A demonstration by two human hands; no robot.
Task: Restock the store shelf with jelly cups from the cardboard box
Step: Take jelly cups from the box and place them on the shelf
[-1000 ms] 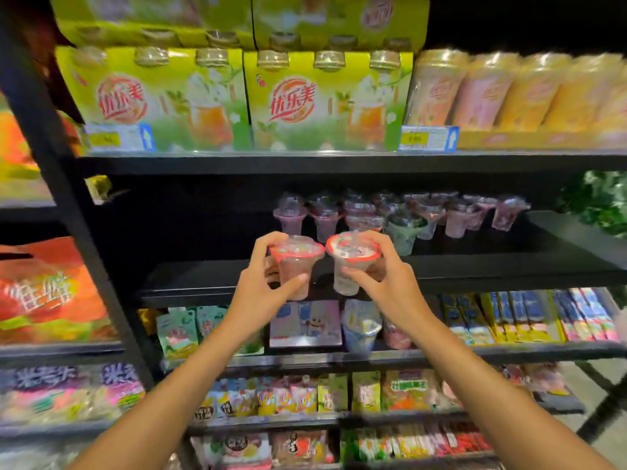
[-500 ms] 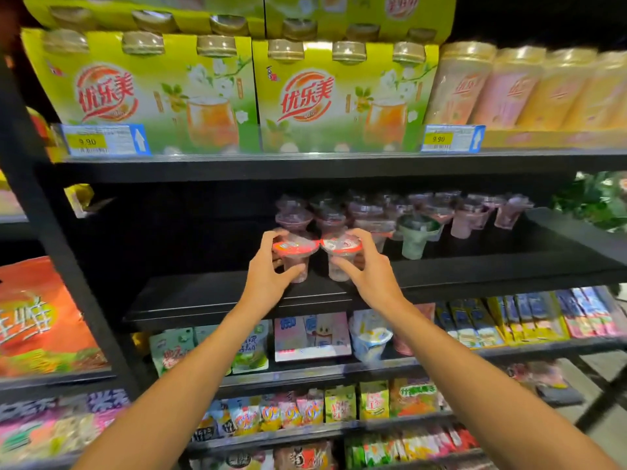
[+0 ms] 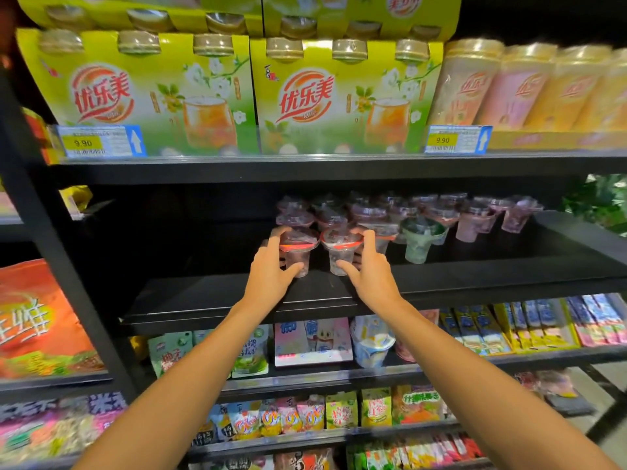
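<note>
Two clear jelly cups with red rims stand side by side on the black middle shelf (image 3: 210, 300). My left hand (image 3: 271, 273) grips the left jelly cup (image 3: 298, 247), thumb at its base and fingers over the lid. My right hand (image 3: 369, 269) grips the right jelly cup (image 3: 339, 247) the same way. Both cups sit upright just in front of several pink and purple jelly cups (image 3: 437, 215) ranged at the back. A green jelly cup (image 3: 419, 240) stands to the right. The cardboard box is out of view.
Yellow-green drink multipacks (image 3: 149, 96) and pink bottles (image 3: 509, 86) fill the shelf above. Snack packets (image 3: 312, 340) crowd the shelves below. The middle shelf's left half is bare. A black upright post (image 3: 57, 266) runs at the left.
Both hands have carried the two cups forward and down from in front of the shelf onto its surface, in front of the other cups. The camera has moved closer.
</note>
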